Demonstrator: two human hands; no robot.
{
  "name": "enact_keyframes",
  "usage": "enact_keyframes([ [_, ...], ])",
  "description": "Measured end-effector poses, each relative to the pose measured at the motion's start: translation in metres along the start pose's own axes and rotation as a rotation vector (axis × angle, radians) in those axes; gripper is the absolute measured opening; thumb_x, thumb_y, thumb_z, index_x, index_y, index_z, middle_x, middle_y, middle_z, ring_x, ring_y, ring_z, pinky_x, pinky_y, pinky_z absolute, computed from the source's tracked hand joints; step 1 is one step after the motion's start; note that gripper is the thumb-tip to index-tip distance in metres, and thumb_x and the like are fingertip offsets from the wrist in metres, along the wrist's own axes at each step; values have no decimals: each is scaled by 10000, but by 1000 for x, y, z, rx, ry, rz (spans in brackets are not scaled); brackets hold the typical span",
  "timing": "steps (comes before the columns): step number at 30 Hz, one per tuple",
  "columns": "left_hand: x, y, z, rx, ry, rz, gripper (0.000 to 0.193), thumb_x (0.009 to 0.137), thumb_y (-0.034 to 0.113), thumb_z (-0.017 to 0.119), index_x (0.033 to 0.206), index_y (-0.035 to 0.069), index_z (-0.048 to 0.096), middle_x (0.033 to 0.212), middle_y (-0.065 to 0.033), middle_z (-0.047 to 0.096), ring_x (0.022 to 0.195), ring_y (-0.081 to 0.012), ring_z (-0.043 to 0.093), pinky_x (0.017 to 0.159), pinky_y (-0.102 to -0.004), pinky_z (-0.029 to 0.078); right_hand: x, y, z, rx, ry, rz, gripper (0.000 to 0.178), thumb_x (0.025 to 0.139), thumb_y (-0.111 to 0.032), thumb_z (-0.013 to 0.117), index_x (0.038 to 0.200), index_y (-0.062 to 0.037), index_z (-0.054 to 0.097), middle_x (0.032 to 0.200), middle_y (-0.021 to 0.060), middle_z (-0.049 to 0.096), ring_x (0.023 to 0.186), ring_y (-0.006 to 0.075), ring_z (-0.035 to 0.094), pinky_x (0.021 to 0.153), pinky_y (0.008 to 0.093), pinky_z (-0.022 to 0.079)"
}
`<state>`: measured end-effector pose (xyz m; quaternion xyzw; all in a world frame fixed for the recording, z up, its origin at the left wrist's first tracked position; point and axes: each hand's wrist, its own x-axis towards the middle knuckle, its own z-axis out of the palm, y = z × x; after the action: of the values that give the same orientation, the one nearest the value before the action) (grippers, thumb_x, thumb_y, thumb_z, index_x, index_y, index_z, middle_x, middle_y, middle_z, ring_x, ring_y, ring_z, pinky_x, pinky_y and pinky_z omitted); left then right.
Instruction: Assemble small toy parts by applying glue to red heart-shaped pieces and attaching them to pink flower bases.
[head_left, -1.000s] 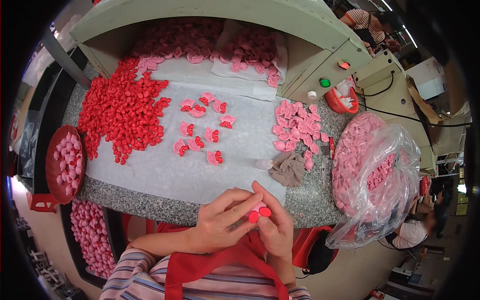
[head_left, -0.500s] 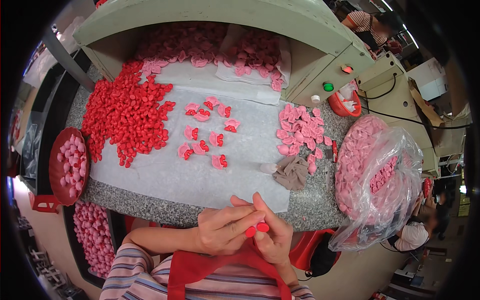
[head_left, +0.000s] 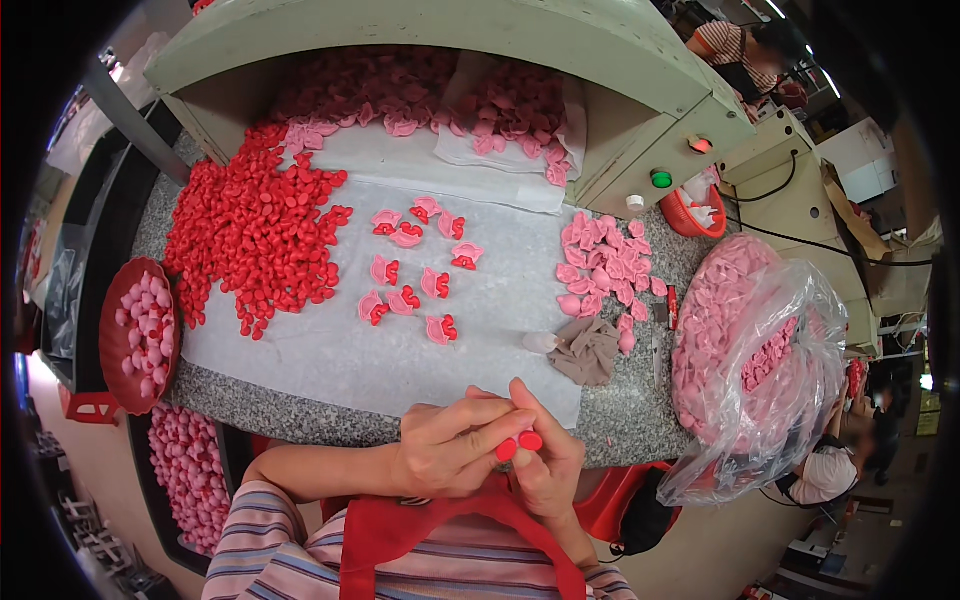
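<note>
My left hand [head_left: 445, 445] and my right hand [head_left: 552, 462] meet at the bench's front edge, fingers closed together. Between them is a small red plastic piece [head_left: 530, 440] with two round flat ends showing; the rest is hidden by my fingers, so I cannot tell if a pink part is joined to it. Beyond my hands, several pink pieces with red parts attached [head_left: 436, 283] lie spread on a white sheet [head_left: 330, 350]. A heap of loose red pieces [head_left: 250, 220] sits at the left. Loose pink shell-like pieces [head_left: 605, 262] are piled at the right.
A grey cloth [head_left: 584, 352] and a small whitish bottle [head_left: 541, 343] lie right of the sheet. A clear bag of pink pieces [head_left: 720, 340] stands at the right edge. A pale green machine housing [head_left: 640, 130] holds more pink pieces. A red bowl [head_left: 108, 345] sits far left.
My hands stay together on the red piece, which has turned slightly and shifted a little up and right. The view has moved slightly; the pieces on the bench lie as before.
</note>
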<state>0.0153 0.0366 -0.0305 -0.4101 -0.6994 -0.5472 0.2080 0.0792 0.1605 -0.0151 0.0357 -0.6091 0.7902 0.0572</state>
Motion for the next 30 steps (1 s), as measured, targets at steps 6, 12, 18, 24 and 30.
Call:
enact_keyframes([
  [6, 0, -7, 1, -32, -39, -9, 403, 584, 4, 619, 982, 59, 644, 863, -47, 604, 532, -117, 561, 409, -213, 426, -2, 1, -2, -14, 53, 36, 461, 856, -66, 489, 1276, 67, 355, 1163, 226, 516, 1059, 210, 506, 893, 283, 402],
  [12, -2, -7, 2, -44, -71, -10, 370, 603, 23, 634, 972, 56, 644, 860, -57, 601, 565, -148, 591, 421, -219, 440, -9, 2, -3, -18, 140, 108, 487, 819, -129, 549, 1238, 74, 408, 1122, 166, 547, 1012, 180, 526, 876, 274, 408],
  [18, -2, -8, -2, -84, -128, -45, 329, 646, 43, 651, 975, 53, 643, 860, -61, 597, 592, -162, 602, 462, -236, 467, -12, 0, 0, -96, 198, 177, 496, 795, -164, 584, 1201, 85, 447, 1103, 146, 555, 987, 155, 527, 858, 263, 413],
  [24, -7, -11, -6, -233, -200, -187, 321, 660, 21, 668, 978, 55, 644, 862, -50, 587, 633, -144, 606, 528, -235, 492, -5, -1, -4, -82, 116, 100, 499, 769, -18, 590, 1230, 72, 424, 1077, 113, 573, 942, 126, 545, 817, 234, 429],
  [30, -8, -9, -11, -133, -191, -138, 325, 655, 35, 665, 977, 68, 646, 869, -51, 601, 614, -112, 591, 470, -216, 465, -2, -9, -4, -100, 21, 162, 579, 696, -30, 713, 1203, 72, 453, 1017, 107, 594, 885, 123, 566, 766, 226, 455],
])
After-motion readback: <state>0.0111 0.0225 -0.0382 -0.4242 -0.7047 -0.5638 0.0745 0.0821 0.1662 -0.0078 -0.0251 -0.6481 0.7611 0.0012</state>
